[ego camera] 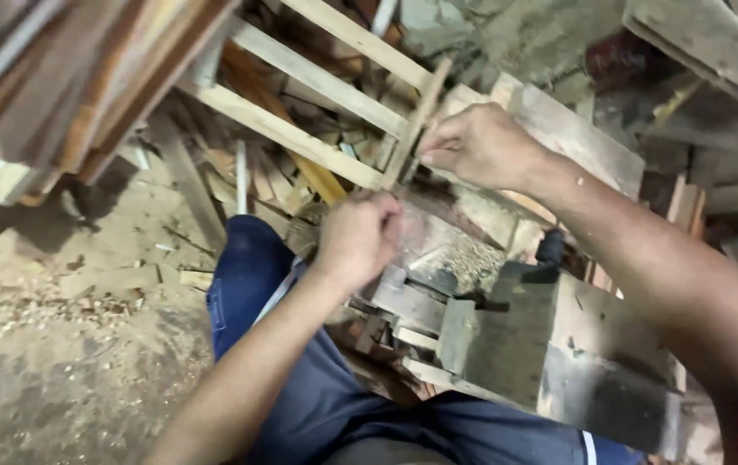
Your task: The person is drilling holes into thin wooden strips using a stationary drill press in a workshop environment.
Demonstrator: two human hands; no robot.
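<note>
My right hand (479,145) grips the end of a thin wooden strip (413,125) that crosses three long slats (300,138), which run away up and left of my fingers. My left hand (356,237) sits just below that crossing, closed near the strip's lower end. A heavy wooden block (558,353) lies below and right of both hands. Offcuts (265,181) pile beneath the slats, left of my fingers. My knee (248,275) is under the left wrist.

A pale wooden slat frame (317,103) lies tilted, its end crosspiece (416,125) slanting upright.
</note>
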